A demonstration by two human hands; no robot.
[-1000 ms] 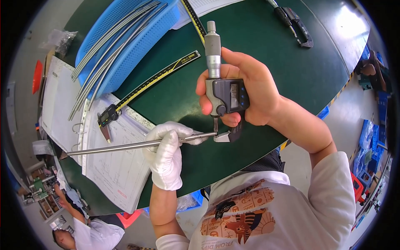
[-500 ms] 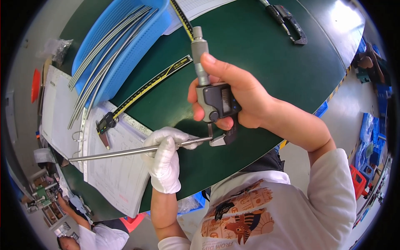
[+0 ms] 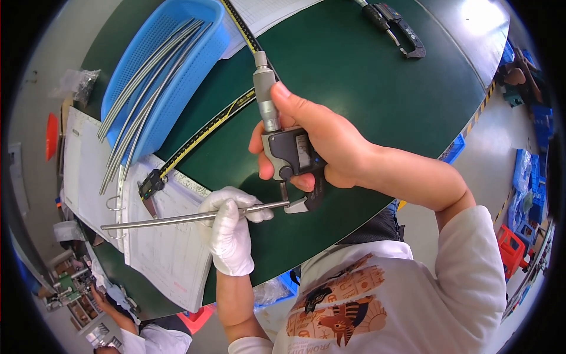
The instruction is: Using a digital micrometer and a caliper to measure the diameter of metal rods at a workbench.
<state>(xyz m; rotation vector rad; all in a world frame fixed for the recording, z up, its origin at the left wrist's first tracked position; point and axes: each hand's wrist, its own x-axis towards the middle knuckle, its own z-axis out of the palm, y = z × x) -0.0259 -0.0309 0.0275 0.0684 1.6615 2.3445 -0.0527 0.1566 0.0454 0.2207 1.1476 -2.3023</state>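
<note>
A digital micrometer [image 3: 285, 147] is gripped in my bare right hand [image 3: 330, 138], its thimble pointing up and away and its jaws toward me. My left hand [image 3: 230, 230], in a white glove, is closed around a slim metal rod [image 3: 168, 220] near its right end. That stepped, thinner end lies between the micrometer's spindle and anvil. The rod's long part reaches left over the papers. A digital caliper [image 3: 154, 184] with a black and yellow beam lies beyond my left hand, its far end passing behind the micrometer.
A blue perforated basket [image 3: 203, 53] holds several long metal rods [image 3: 150, 88] at the far left. Ring-bound papers [image 3: 168, 259] cover the left of the green table [image 3: 365, 76]. A second micrometer [image 3: 396, 28] lies far right. A co-worker's arm [image 3: 115, 310] shows at lower left.
Both hands, the micrometer and the rod's tip have shifted slightly left and nearer in the picture. The tip stays between the jaws. The whole surroundings have shifted slightly too.
</note>
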